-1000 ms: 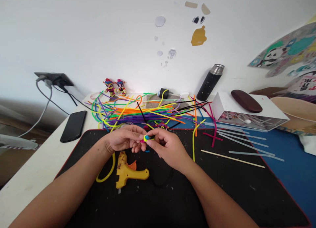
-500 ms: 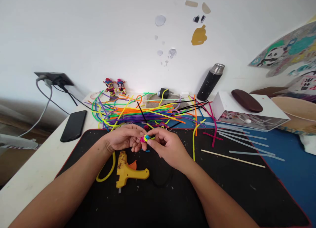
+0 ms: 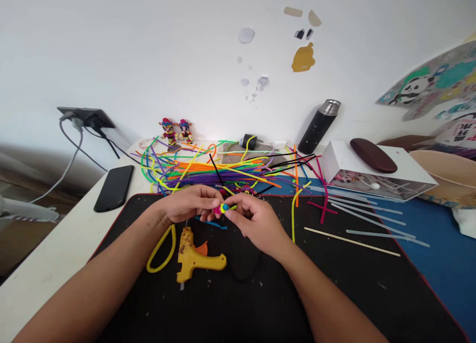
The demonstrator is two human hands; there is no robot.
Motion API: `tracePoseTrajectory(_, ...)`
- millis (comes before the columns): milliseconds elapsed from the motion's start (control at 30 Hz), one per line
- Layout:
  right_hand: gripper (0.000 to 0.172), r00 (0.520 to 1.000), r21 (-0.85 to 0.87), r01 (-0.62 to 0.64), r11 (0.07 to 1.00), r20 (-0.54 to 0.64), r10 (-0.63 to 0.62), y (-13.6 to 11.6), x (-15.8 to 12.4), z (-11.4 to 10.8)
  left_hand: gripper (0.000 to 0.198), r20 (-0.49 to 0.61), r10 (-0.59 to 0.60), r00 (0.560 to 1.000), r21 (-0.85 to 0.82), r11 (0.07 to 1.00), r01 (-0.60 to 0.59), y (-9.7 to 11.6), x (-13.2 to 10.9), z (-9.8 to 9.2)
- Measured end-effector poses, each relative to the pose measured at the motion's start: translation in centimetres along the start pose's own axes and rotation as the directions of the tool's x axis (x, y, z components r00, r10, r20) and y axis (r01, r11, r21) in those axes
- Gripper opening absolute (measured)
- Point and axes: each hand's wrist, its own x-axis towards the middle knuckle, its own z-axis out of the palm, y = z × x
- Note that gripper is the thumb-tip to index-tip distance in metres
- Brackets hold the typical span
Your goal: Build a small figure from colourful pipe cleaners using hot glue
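Between my hands is a small pink, yellow and blue piece [image 3: 224, 208] of fuzzy stems. My left hand [image 3: 193, 203] pinches its pink end between thumb and fingers. The thumb and forefinger of my right hand [image 3: 255, 221] grip its yellow and blue end. Below them a yellow glue gun [image 3: 199, 259] with an orange trigger lies on the black mat [image 3: 163, 308]. A bent yellow stem [image 3: 149, 263] is left of the gun, and a short blue stem [image 3: 216, 225] lies just under my left fingers.
Many coloured stems [image 3: 219, 172] are heaped behind my hands. Two small figures [image 3: 168, 131] stand by the wall. A phone [image 3: 114, 188] lies left. To the right are a thermos [image 3: 320, 127], a white box [image 3: 336, 159], glue sticks [image 3: 372, 218] and a thin wooden stick [image 3: 351, 241].
My left thumb has come down onto the pink end, and the left fingers have closed more. More of the blue stem shows beneath. The whole view has shifted slightly.
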Motion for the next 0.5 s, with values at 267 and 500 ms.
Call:
tracePoseTrajectory(267, 0.025, 1.000, -0.011, 0.009, 1.000, -0.015, -0.009, 0.1, 0.0, 0.2, 0.034, -0.023, -0.010, 1.000, -0.007, 1.000, 0.010, -0.3, 0.3, 0.2)
tracePoseTrajectory(500, 0.023, 0.996, 0.026, -0.017, 1.000, -0.089, 0.019, 0.1, 0.2, 0.0, 0.037, -0.101, 0.025, 0.995, -0.101, 0.994, -0.035, 0.1, 0.2, 1.0)
